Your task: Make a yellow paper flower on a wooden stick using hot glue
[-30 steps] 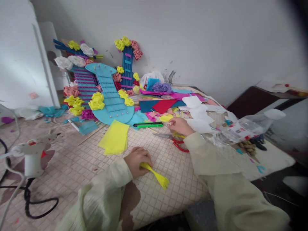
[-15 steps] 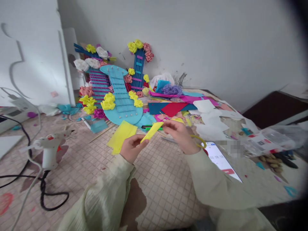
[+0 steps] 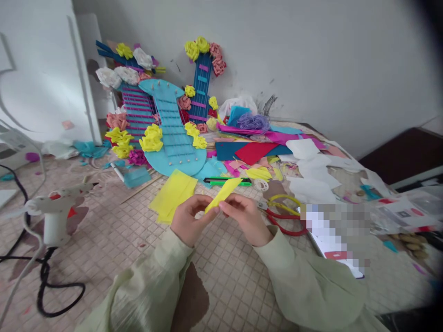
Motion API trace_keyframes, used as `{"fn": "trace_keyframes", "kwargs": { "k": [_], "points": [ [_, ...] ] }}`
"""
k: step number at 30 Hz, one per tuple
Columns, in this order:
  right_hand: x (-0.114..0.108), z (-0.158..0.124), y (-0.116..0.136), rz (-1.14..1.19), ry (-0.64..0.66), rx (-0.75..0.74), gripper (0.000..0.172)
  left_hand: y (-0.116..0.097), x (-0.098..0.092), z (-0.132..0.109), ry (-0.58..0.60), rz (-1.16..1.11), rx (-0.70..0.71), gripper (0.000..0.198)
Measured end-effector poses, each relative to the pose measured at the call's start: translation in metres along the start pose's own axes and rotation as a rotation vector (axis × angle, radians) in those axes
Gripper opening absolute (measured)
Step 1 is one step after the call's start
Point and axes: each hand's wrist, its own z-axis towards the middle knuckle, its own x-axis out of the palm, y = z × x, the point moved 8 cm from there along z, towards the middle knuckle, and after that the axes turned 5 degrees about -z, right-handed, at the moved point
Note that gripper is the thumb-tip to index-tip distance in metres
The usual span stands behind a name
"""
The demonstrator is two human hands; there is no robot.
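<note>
Behind everything rises a pale wall (image 3: 294, 55), and in front of me spreads the tabletop (image 3: 238, 276), patterned with small diamonds. At the back, a turquoise guitar shape (image 3: 173, 131) leans among other decorated pieces, with yellow paper flowers on both sides of its lower body. Over on my left, a white glue gun (image 3: 53, 221) stands on its handle, its nozzle pointing inward. To my right, partly blurred out, lies a phone (image 3: 330, 240). Just beyond my left hand (image 3: 188, 219), a few yellow sheets (image 3: 173, 196) lie overlapping, their lower corner reaching close to my fingers. Beyond my right hand (image 3: 247, 219) are scissors (image 3: 287, 231) with red and yellow at the handles, beside the phone. Both my hands are raised over the middle and close together, thumbs and fingers pinching the lower part of one yellow strip (image 3: 226, 191); its upper end sticks out free, slanting away to the right. Past that free end lies a green cutter (image 3: 216, 181), and just beside the cutter, a small white wheel (image 3: 261, 185).
</note>
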Motion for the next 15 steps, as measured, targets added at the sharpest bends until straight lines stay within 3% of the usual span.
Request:
{"fn": "trace_keyframes", "kwargs": {
  "k": [6,15],
  "points": [
    [0.0023,-0.0012,-0.0008,-0.032,0.038,-0.015,0.013,-0.0026,-0.0018,-0.001,-0.017,0.065,0.025,0.016],
    [0.0033,-0.0027,0.0012,-0.049,0.069,-0.009,0.012,0.0023,-0.0055,0.0005,-0.069,-0.097,-0.057,0.01]
  ]
}}
